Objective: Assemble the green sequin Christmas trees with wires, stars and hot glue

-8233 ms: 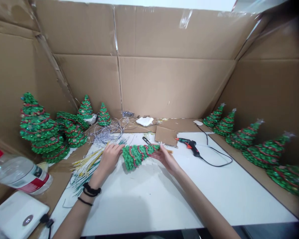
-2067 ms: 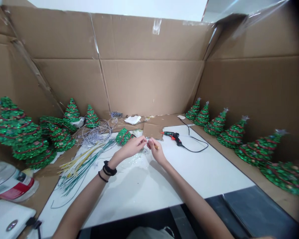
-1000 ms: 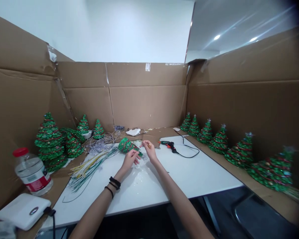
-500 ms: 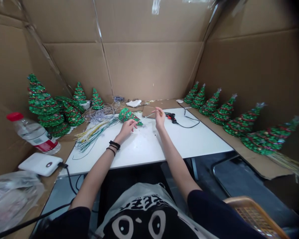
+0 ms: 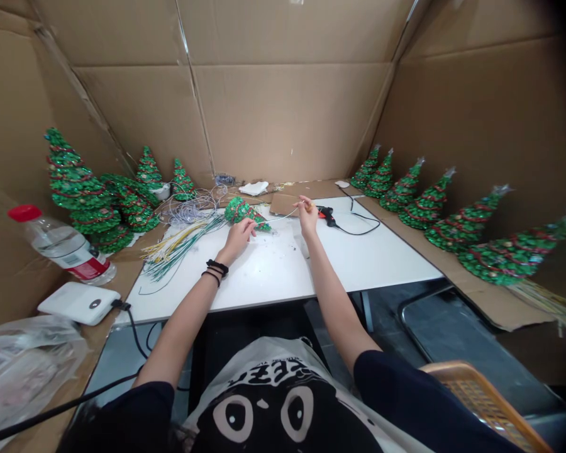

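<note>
Over white worktop (image 5: 273, 274), centre: small sequinned cone tree (image 5: 243, 214) lying on side, tip pointing toward R hand (image 5: 306, 215). L hand (image 5: 238, 240) half-curled, fingertips reaching lower edge of tree; grip unclear. R hand pinching thin wire (image 5: 283, 218) btw fingertips, wire running to tree tip. Tree prob light, sequin skin likely fragile, so best held by fat body, not tip. Wire looks bendy. Hot glue gun (image 5: 327, 216) resting just past R hand, green-yellow wire bundle (image 5: 174, 248) lying left.
</note>
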{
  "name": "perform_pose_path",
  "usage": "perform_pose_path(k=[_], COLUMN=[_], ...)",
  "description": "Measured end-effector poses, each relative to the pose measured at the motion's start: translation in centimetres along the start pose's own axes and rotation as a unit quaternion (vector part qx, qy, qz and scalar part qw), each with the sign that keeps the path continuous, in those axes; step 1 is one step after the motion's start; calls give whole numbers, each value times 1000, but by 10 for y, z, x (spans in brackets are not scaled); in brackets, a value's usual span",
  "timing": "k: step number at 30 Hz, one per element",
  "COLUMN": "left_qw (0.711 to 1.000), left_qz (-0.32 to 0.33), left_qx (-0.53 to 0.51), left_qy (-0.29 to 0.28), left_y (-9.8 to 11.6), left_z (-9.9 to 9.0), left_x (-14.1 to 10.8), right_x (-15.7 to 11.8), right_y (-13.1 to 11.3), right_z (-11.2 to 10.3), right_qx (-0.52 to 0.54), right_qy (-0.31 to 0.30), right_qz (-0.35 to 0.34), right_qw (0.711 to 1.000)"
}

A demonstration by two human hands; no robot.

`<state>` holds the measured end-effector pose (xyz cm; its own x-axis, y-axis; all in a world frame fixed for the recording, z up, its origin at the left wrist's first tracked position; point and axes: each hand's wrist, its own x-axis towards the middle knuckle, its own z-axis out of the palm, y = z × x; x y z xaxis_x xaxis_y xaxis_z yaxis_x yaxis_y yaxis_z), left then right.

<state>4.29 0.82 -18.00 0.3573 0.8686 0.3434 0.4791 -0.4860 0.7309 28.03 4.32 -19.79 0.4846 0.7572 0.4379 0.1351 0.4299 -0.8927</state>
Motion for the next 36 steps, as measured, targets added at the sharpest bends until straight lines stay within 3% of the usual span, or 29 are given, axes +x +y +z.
perform_pose_path(k=[5, 9, 15, 23, 36], left_qw=[1000, 999, 996, 992, 999], left_qz=[14, 20, 19, 10, 30], left_qx=[14, 37, 82, 83, 33], left_qy=[-9, -8, 40, 90, 14], left_y=[0, -2, -7, -17, -30], left_z=[2, 1, -6, -13, -17], left_x=[-1, -1, 0, 2, 5], right_x=[-2, 2, 8, 9, 9], right_y=[-1, 2, 6, 10, 11], right_z=[-2, -9, -22, -25, -29], right_qx=[15, 46, 60, 53, 0], right_qy=[41, 137, 216, 247, 289], right_qz=[-46, -36, -51, -41, 9], right_qw=[998, 989, 973, 967, 957])
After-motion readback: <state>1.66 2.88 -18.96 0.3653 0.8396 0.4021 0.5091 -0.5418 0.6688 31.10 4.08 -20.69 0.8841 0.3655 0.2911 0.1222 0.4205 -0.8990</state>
